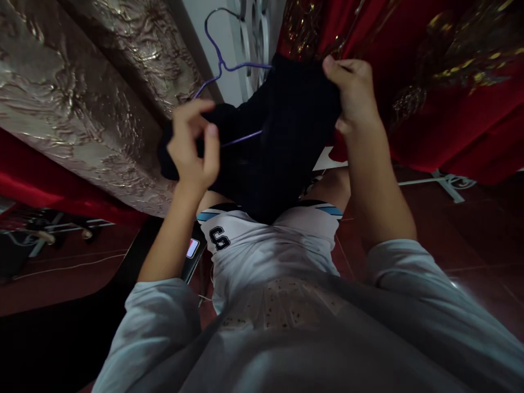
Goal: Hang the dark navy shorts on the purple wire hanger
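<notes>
A dark navy garment (282,136) hangs in front of me, partly on a purple wire hanger (223,60). My right hand (354,93) is closed on the garment's upper right edge. My left hand (192,144) pinches the garment's left side, thumb and fingers curled together near the hanger's lower wire. The hanger's hook points up toward a white wall. Below the garment I see my white shorts (266,245) with the number 6.
A gold-patterned fabric (82,93) fills the upper left. Red embroidered cloth (450,82) hangs at the upper right. Reddish floor tiles (470,229) lie below, with a white metal stand (446,183) at the right and a dark table edge (135,251) at the left.
</notes>
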Available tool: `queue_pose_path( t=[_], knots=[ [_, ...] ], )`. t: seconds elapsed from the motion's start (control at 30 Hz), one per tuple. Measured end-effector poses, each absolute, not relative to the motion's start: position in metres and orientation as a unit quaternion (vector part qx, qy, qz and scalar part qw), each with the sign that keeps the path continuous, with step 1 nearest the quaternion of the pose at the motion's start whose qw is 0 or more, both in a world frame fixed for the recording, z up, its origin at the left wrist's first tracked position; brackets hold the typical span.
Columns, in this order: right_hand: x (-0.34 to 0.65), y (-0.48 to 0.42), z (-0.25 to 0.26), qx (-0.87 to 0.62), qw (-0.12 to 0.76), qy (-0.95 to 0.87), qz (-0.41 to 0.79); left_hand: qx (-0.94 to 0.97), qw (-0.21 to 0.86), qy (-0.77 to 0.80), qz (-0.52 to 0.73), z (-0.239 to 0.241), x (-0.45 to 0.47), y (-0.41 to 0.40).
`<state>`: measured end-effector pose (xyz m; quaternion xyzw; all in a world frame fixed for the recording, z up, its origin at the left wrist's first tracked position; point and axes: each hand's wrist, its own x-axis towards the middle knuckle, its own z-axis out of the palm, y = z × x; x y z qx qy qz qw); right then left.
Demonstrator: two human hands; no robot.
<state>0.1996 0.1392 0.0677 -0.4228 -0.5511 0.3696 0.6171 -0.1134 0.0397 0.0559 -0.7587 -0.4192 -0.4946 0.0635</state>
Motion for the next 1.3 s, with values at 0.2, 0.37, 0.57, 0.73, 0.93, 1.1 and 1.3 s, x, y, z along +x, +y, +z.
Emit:
queue_pose_path(
  t=[0.2, 0.37, 0.57, 0.73, 0.93, 1.1, 1.3],
  knots=[
    [0.192, 0.133, 0.055, -0.397, 0.714, -0.425, 0.390, -0.887, 0.017, -0.375, -0.270, -0.005, -0.092, 0.031],
    [0.191, 0.132, 0.059, -0.361, 0.723, -0.420, 0.414, -0.861, -0.069, -0.438, -0.250, -0.026, -0.083, 0.037],
    [0.230, 0.119, 0.016, -0.373, 0.772, -0.355, 0.373, -0.773, -0.151, -0.464, -0.405, -0.049, -0.079, 0.037],
    [0.234, 0.094, -0.035, -0.388, 0.807, -0.281, 0.346, -0.716, -0.129, -0.435, -0.530, -0.066, -0.062, 0.023],
    [0.209, 0.069, -0.029, -0.368, 0.821, -0.288, 0.327, -0.631, -0.154, -0.453, -0.610, -0.089, -0.049, 0.011],
    [0.205, 0.066, -0.005, -0.348, 0.848, -0.285, 0.279, -0.627, -0.135, -0.472, -0.605, -0.083, -0.053, 0.007],
    [0.191, 0.055, -0.008, -0.339, 0.867, -0.219, 0.294, -0.642, -0.149, -0.459, -0.596, -0.075, -0.046, 0.006]
  ],
)
